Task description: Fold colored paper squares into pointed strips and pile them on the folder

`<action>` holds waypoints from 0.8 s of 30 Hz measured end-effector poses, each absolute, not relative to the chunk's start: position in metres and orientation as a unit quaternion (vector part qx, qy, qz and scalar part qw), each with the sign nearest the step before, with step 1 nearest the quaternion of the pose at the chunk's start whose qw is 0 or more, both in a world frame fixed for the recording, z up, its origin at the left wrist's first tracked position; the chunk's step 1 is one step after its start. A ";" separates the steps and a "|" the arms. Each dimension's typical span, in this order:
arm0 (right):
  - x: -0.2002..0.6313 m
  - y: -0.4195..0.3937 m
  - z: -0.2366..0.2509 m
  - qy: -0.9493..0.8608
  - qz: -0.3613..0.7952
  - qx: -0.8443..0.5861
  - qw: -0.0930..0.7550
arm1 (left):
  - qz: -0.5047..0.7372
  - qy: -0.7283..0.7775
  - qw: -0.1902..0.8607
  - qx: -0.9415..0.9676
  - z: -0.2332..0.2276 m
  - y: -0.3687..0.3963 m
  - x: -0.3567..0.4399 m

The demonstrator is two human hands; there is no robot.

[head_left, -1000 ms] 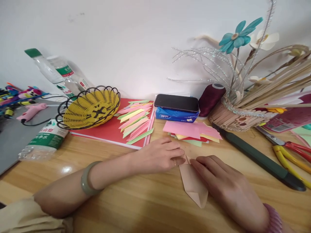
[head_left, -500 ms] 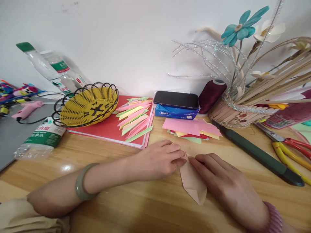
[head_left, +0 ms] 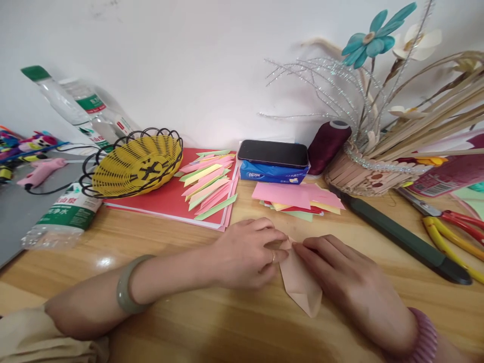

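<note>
A folded piece of peach-coloured paper (head_left: pixel 300 282) lies on the wooden table between my hands, its pointed near end towards me. My left hand (head_left: pixel 253 252), fingers curled, pinches the paper's far left edge; a ring shows on one finger. On the right edge, the closed fingers of my right hand (head_left: pixel 340 282) press near the same far tip. Fingers cover part of that tip. Just beyond my hands is a stack of coloured paper sheets (head_left: pixel 282 195), pink on top. Several narrow folded paper strips (head_left: pixel 207 184) rest on red sheets (head_left: pixel 159 209) to the left.
A yellow woven basket (head_left: pixel 141 161) and plastic bottles (head_left: pixel 70 212) stand left, near a pink glue gun (head_left: pixel 41 171). A phone (head_left: pixel 273 153) tops a blue tissue pack (head_left: pixel 274 173), beside a maroon thread spool (head_left: pixel 328 146). A dark green cutter-like tool (head_left: pixel 404 237) and yellow-handled pliers (head_left: pixel 446 239) lie right.
My left hand's fingers have shifted slightly at the paper's far tip. The paper and my right hand stay nearly in place; the whole view has moved a little.
</note>
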State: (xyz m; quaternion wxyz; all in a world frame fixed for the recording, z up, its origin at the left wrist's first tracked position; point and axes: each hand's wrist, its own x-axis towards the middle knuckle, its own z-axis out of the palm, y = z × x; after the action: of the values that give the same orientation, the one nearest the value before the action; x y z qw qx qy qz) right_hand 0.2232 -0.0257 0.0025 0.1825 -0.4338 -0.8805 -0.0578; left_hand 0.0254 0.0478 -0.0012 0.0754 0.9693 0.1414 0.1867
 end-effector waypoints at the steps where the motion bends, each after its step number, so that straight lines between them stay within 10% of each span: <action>1: 0.223 -0.026 0.002 -0.879 -0.047 -0.438 0.182 | 0.212 0.158 0.077 0.961 -0.002 0.046 0.028; 24: 0.219 -0.031 0.001 -0.874 -0.064 -0.439 0.198 | 0.281 0.219 -0.070 0.932 -0.016 0.025 0.040</action>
State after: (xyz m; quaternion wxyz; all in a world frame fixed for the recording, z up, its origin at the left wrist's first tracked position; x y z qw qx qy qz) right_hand 0.2188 -0.0307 0.0010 0.1981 -0.4386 -0.8743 -0.0636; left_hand 0.0395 0.0251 -0.0161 -0.0699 0.9319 0.2188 0.2809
